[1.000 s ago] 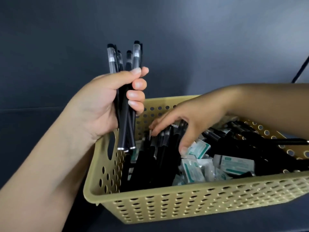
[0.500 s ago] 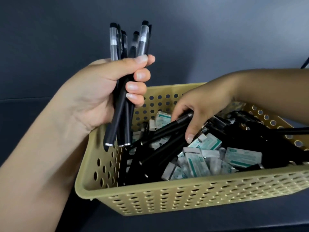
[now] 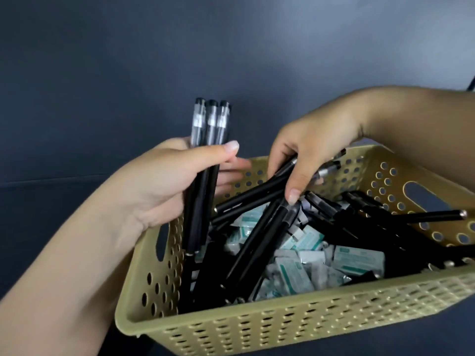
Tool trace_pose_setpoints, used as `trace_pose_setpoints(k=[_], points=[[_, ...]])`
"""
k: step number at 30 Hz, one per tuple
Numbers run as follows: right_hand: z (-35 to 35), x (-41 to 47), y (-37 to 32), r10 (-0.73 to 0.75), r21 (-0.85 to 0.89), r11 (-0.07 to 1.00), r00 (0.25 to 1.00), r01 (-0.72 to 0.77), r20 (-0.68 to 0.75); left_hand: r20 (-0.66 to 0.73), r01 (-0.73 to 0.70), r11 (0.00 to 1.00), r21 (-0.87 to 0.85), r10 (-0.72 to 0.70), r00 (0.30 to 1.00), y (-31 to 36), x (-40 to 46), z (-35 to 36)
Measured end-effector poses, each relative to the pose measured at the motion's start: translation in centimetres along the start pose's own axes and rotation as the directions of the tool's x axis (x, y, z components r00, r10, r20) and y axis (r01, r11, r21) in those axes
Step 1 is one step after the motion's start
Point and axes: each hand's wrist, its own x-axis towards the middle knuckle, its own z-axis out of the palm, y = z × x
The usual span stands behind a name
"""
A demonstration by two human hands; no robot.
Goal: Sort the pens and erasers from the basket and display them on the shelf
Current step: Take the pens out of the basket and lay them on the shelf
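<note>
Hands both closed around black pens: left hand (image 3: 167,181) with upright bundle (image 3: 203,176), right hand (image 3: 308,147) over basket (image 3: 282,327)

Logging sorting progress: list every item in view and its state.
Left hand: grips an upright bundle of black pens.
Right hand: grips several black pens slanting out of the basket.
Tan perforated plastic basket: holds loose pens and wrapped erasers.
</note>
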Motion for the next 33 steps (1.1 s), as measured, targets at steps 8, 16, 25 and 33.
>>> trace_pose_setpoints(k=[8,16,25,33], points=[[-1.8,-1.0,-0.4,0.026,0.192,0.980,0.989,-0.054,0.144,0.232,0.212,0.951,0.223,-0.264,0.936,0.6,-0.1,0.3],[-3.0,-0.5,-0.5,-0.005,0.286,0.957,0.986,-0.043,0.165,0.278,0.241,0.917,0.317,-0.333,0.901,0.9,0.1,0.2],[-4.0,-2.1,-0.5,-0.046,0.575,0.816,0.999,0.054,-0.029,0.219,0.210,0.930,0.301,-0.282,0.934,0.8,0.2,0.5],[-1.0,-3.1,-2.4,0.042,0.695,0.539,0.809,0.476,-0.586,0.263,0.171,0.982,0.082,-0.187,0.946,2.0,0.1,2.6]])
